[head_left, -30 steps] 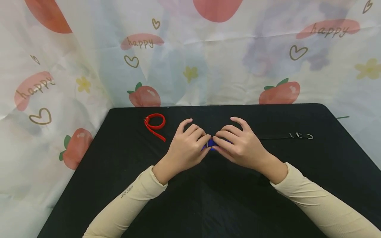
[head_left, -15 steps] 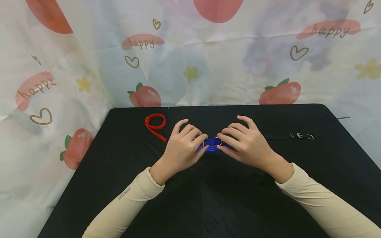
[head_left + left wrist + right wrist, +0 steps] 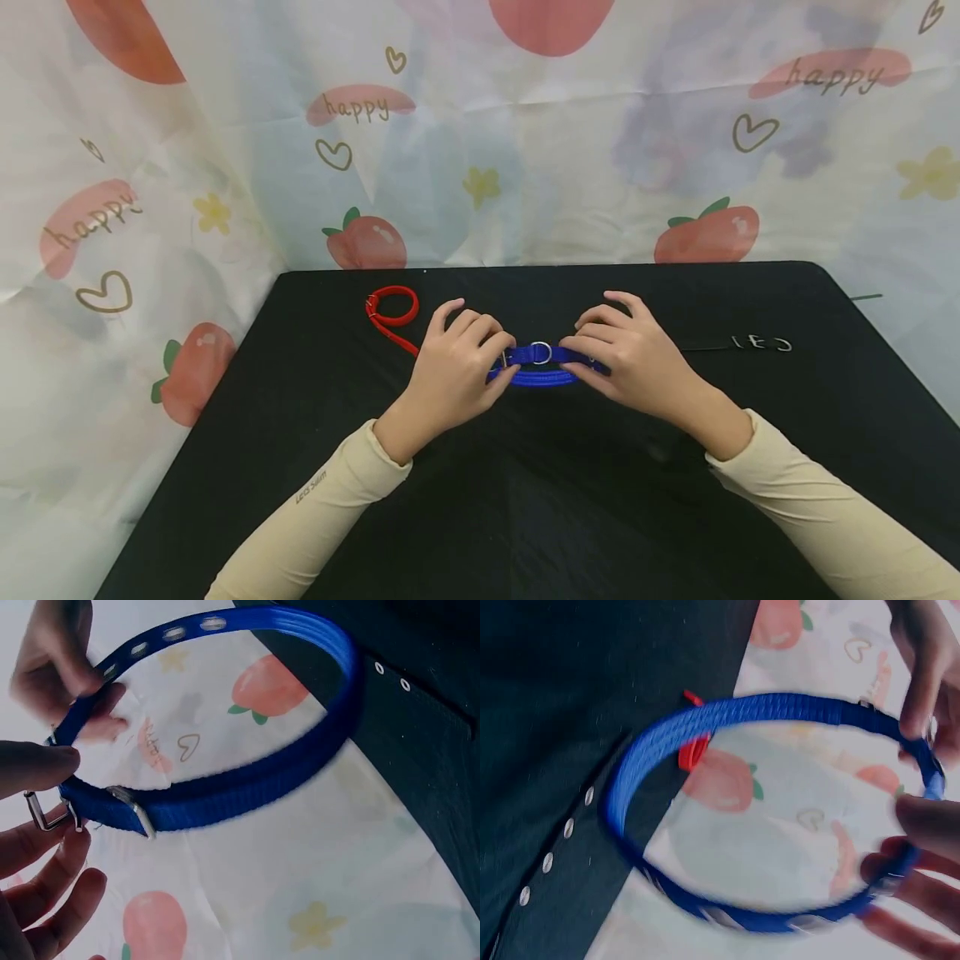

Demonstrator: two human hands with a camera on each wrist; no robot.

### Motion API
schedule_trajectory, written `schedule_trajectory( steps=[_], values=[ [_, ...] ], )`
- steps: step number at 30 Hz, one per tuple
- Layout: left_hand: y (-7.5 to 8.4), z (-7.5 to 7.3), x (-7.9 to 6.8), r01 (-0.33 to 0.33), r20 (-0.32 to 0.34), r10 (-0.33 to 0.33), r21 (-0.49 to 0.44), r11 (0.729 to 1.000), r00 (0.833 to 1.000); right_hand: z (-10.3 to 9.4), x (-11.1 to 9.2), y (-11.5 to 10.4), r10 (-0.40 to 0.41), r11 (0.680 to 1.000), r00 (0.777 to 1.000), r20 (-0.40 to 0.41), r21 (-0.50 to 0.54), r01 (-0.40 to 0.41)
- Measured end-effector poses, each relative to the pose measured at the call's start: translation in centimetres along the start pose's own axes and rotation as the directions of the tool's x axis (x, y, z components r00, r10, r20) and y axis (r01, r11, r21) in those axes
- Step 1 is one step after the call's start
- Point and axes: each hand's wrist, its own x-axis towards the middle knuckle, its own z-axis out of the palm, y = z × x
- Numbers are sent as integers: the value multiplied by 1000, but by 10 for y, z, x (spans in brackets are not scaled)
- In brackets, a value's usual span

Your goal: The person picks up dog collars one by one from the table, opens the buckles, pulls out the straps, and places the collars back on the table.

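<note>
A blue collar [image 3: 536, 378] is held up as a loop between my two hands. My left hand [image 3: 459, 367] pinches it beside the metal buckle [image 3: 56, 814]. My right hand [image 3: 628, 360] pinches the strap part with metal-rimmed holes [image 3: 175, 634]. Between the hands in the head view, a metal D-ring [image 3: 542, 353] shows on the front band. The padded back of the loop hangs towards the person. In the right wrist view, the thumb and fingers of the right hand [image 3: 926, 870] are around the strap, close to the left hand [image 3: 928, 667].
A red collar [image 3: 393, 308] lies coiled at the back left of the black table [image 3: 555, 508]. On the right lies a thin black strap [image 3: 705, 348] with metal fittings [image 3: 761, 342]. A printed curtain [image 3: 562, 167] stands behind and to the left.
My hands have moved apart sideways, the left one to the left and the right one to the right. More of the blue collar and its D-ring now show between them.
</note>
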Motion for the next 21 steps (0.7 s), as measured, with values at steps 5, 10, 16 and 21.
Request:
schedule_trajectory(
  steps=[5,10,16,21],
  values=[
    [-1,-1,1,11,-29,-10,10,1000,1000,-8,-7,5,68,997,993,101,-34,-65],
    [2,1,5,-18,-35,18,6,1000,999,-3,0,1,49,998,998,50,26,-50],
    [8,3,8,-46,-48,45,-7,999,998,8,11,-10,1,994,1000,-10,109,0],
    [8,4,7,-52,-17,52,-30,998,999,9,15,-11,-47,995,998,-41,81,50]
  ],
)
